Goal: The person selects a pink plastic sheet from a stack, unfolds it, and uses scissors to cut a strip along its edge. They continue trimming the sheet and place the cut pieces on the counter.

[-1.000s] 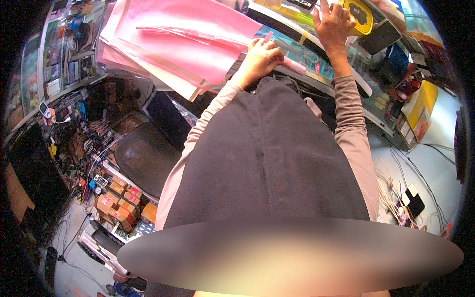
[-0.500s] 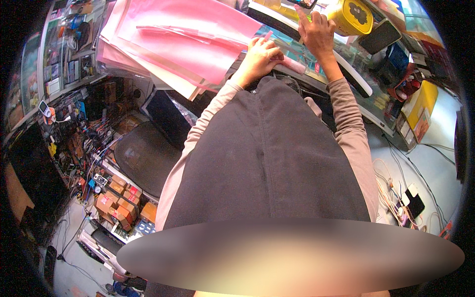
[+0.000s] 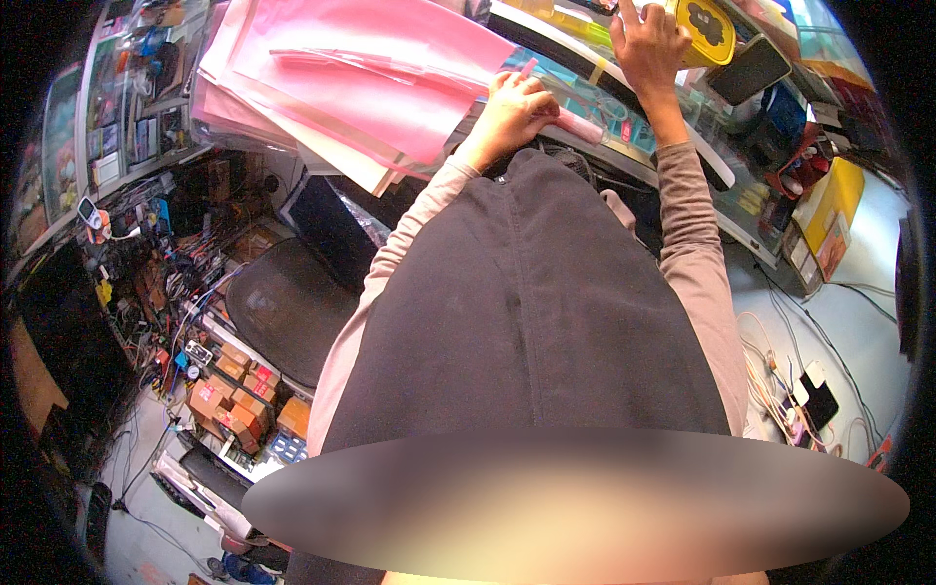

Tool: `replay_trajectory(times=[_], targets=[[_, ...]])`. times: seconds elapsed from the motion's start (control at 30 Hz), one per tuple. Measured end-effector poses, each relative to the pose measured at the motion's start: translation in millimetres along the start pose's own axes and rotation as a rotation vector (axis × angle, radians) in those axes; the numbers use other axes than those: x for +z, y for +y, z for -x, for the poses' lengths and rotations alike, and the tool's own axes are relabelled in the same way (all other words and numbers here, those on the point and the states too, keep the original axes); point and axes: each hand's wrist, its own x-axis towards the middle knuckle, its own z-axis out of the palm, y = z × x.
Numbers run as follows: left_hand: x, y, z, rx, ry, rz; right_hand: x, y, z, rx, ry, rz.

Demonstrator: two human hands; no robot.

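Note:
My left hand (image 3: pixel 519 109) rests at the near edge of the table with its fingers curled over a pink translucent roll (image 3: pixel 581 128), whose end sticks out to the right. Left of that hand spreads a stack of pink sheets (image 3: pixel 361 88), with narrow clear strips (image 3: pixel 341 64) lying on top. My right hand (image 3: pixel 651 47) is raised farther back, fingers apart and partly bent, the index finger pointing away from me. It appears to hold nothing. A dark device (image 3: pixel 597 6), cut off by the upper edge, lies just left of its fingertips. Beside the hand stands a yellow container (image 3: pixel 704 34).
A dark phone-like slab (image 3: pixel 749 70) lies right of the container. A glass counter (image 3: pixel 624 127) holds small goods under my hands. A black chair (image 3: pixel 292 307) stands behind left, near small cardboard boxes (image 3: pixel 234 395). Cables (image 3: pixel 770 375) trail over the floor at right.
My right hand has moved right, away from the device at the upper edge, and now overlaps the yellow container's side. My left hand stays on the pink roll.

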Motion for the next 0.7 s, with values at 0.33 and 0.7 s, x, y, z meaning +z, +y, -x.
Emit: replay_trajectory(times=[0.33, 0.7], targets=[[0, 0, 0, 0.05, 0.065, -0.006, -35, 4, 84, 0.058, -0.469, -0.574], [-3, 0, 2, 0.074, 0.047, -0.005, -48, -12, 119, 0.001, -0.574, -0.402]])
